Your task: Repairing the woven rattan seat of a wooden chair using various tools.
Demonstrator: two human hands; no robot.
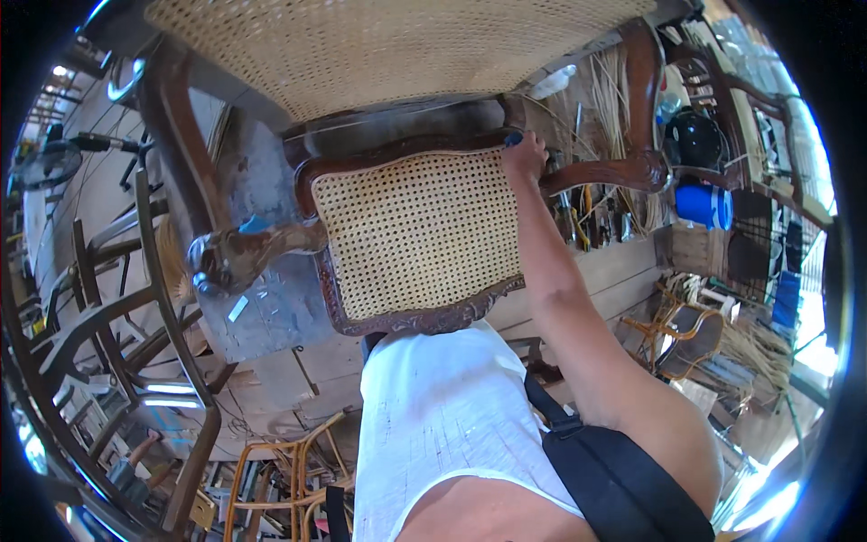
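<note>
A carved dark-wood armchair frame (402,322) stands in front of me, its top rail against or close to my white shirt. A woven cane panel (415,239) fills the nearer part, and a larger cane panel (388,45) spans the far part. My right hand (526,155) is closed at the far right corner of the nearer panel, with a small dark-blue thing (513,138) showing at its fingers; its kind is not clear. The scrolled wooden armrests reach out to the left (237,257) and right (623,172). My left hand is out of sight.
The chair is on a worn wooden bench (271,312). Loose cane strands (610,86) and hand tools (582,221) lie to the right, near a blue cylindrical container (703,207). Bare chair frames (149,307) crowd the left; a rattan frame (293,465) stands low behind.
</note>
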